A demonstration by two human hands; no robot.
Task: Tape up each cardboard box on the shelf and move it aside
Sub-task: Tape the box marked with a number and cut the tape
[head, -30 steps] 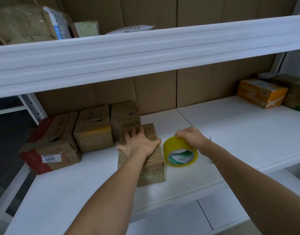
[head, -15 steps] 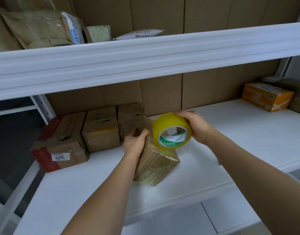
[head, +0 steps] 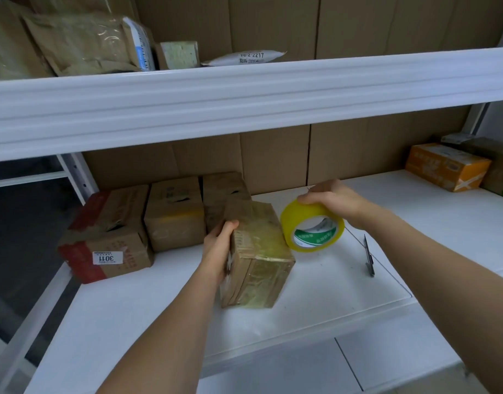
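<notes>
Cardboard box (head: 256, 251) tipped further (left hand (head: 219, 245) gripping), right hand (head: 332, 200) lowering tape roll (head: 310, 226)

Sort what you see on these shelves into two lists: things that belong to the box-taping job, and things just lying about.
Part of the job:
taped box, held by the left hand
yellow tape roll, held by the right hand
three boxes at the back left
small cutter

Lying about:
orange box
parcels on the upper shelf
</notes>
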